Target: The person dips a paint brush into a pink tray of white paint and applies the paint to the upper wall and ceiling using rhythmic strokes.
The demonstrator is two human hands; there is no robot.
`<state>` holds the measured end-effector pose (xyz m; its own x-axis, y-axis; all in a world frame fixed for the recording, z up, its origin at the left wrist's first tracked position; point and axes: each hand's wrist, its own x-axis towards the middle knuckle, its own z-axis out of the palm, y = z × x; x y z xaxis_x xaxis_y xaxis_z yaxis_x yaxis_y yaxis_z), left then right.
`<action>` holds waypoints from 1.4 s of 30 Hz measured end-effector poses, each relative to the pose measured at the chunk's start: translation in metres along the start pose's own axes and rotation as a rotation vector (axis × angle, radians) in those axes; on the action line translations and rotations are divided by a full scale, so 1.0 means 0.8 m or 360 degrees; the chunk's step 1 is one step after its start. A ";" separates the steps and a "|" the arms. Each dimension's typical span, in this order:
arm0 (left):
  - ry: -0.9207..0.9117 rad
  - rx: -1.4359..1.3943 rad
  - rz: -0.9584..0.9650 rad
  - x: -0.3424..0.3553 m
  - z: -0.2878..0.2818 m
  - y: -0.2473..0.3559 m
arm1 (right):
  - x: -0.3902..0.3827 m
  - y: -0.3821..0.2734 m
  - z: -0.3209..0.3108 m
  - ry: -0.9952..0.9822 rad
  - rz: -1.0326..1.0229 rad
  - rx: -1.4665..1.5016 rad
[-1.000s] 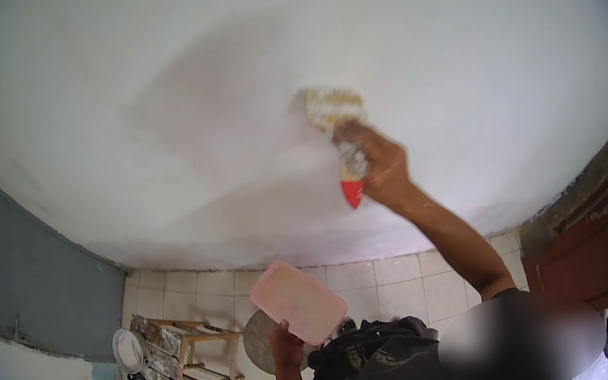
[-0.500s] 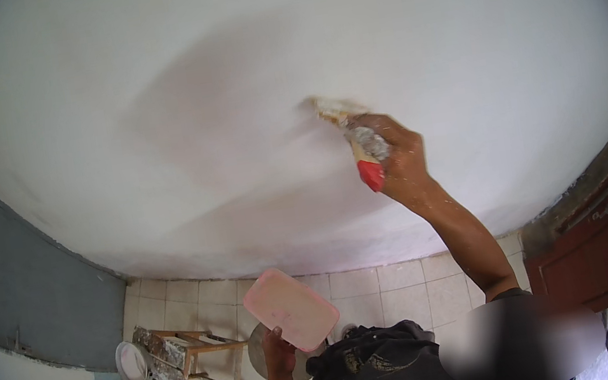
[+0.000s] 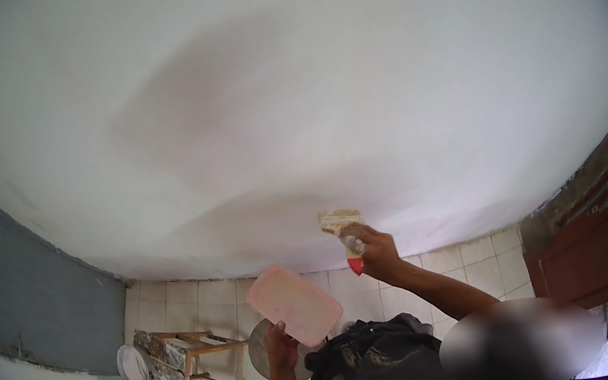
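While the right hand (image 3: 380, 251) is clenched around a paintbrush (image 3: 345, 231) pressed bristles-first to the white wall (image 3: 292, 113), a pink tray (image 3: 294, 305) is gripped by the left hand (image 3: 280, 344) (kept close below).

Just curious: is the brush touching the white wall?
Touching. The head view shows the brush bristles pressed flat on the wall, no gap, held by the right hand.

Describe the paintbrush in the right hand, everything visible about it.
The paintbrush is a flat, wide brush with pale, paint-loaded bristles at the top, a whitish smeared ferrule below them, and a handle ending in a red tip that sticks out under the fist. The right hand grips it around the handle, holding it roughly upright with the bristles up. The bristle end lies against the white surface near its lower edge, above the tiled area. Its material is hard to tell under the paint.
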<state>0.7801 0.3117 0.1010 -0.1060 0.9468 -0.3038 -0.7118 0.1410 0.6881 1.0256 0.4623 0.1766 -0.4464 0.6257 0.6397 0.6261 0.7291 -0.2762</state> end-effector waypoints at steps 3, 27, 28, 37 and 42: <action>0.0079 0.0092 -0.0019 0.001 0.015 -0.002 | 0.022 -0.025 -0.047 0.0405 0.0779 0.0529; -0.0565 0.0174 -0.0322 0.031 0.110 -0.072 | -0.021 -0.089 -0.087 -0.0068 0.1214 0.0623; -0.0566 0.0177 -0.0326 0.029 0.108 -0.072 | -0.024 -0.090 -0.091 -0.0066 0.1218 0.0623; -0.0555 0.0110 -0.0257 0.031 0.100 -0.067 | -0.025 -0.093 -0.128 0.0259 0.1292 0.0684; -0.0495 0.0024 -0.0323 0.027 0.098 -0.061 | -0.026 -0.091 -0.130 0.0391 0.1642 0.1125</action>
<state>0.8667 0.3476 0.1127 0.2538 0.9415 -0.2219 -0.6860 0.3369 0.6448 1.0562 0.3675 0.2579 0.2194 0.9756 -0.0044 0.1016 -0.0274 -0.9944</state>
